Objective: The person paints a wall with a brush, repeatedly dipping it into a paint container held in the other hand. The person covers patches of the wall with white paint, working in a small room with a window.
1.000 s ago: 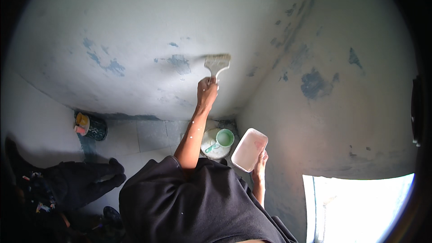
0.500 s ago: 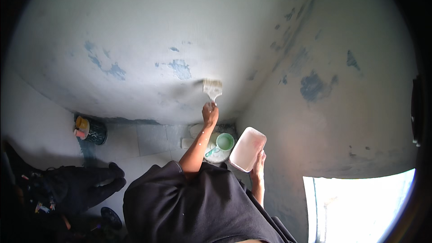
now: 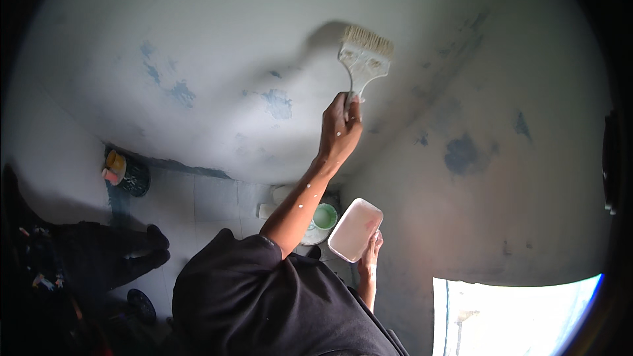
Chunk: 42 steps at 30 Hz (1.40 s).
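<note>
My left hand (image 3: 341, 130) is closed round the handle of a wide, pale brush (image 3: 366, 58). The bristles point up at the pale wall (image 3: 217, 20), and the brush's shadow falls just left of them; I cannot tell whether they touch it. White specks dot my left forearm. Lower down, my right hand (image 3: 371, 249) grips the side of a shallow white rectangular tray (image 3: 355, 229). The tray's inside faces me, with a pinkish smear near my fingers. Beside the tray, a green-rimmed pot (image 3: 324, 216) of light green stuff sits on a white round lid or bucket (image 3: 315, 235).
Blue-grey patches (image 3: 277, 103) mark the walls, which meet in a corner right of the brush. A dark bucket (image 3: 136, 179) with yellow and pink items stands at far left. Another person in dark clothes (image 3: 112, 254) is at lower left. A bright window (image 3: 521, 316) is lower right.
My left hand has raised the brush up and to the right, away from the lower wall patch. The tray in my right hand sits slightly lower and further left in view.
</note>
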### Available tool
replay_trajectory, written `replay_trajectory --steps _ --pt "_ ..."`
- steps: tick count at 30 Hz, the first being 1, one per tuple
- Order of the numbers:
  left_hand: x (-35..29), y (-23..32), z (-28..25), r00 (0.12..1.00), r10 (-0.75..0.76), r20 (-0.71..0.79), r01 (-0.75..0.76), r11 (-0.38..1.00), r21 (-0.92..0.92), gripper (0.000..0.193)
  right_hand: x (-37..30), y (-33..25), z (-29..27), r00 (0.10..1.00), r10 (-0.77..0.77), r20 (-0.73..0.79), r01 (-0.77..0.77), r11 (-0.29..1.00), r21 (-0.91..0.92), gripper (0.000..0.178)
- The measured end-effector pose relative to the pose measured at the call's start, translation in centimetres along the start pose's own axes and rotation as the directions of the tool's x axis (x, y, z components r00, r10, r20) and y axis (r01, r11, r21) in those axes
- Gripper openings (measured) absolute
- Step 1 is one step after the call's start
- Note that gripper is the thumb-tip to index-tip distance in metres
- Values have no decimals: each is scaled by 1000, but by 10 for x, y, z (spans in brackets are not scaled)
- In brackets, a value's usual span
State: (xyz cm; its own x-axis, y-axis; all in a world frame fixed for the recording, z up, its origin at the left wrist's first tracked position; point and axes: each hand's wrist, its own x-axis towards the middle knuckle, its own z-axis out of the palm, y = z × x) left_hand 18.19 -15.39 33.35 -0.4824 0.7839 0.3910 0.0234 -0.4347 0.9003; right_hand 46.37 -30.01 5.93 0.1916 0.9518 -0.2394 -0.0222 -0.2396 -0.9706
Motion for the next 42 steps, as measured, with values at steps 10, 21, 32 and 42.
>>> replay_trajectory --steps 10,21,32,42 --pt "-95 -230 16 975 -192 -114 224 845 485 20 -5 3 -2 1000 -3 17 5 992 -125 88" --pt "-53 -283 -49 756 -654 15 653 756 46 32 -25 -43 14 999 16 -37 -21 991 -133 82" --pt "22 15 -32 978 -145 149 189 918 -349 32 -31 -53 26 995 -53 -88 36 983 -182 88" --pt "-66 -293 -12 925 -369 -94 373 829 417 27 -19 -26 19 989 47 -138 -52 998 -29 77"
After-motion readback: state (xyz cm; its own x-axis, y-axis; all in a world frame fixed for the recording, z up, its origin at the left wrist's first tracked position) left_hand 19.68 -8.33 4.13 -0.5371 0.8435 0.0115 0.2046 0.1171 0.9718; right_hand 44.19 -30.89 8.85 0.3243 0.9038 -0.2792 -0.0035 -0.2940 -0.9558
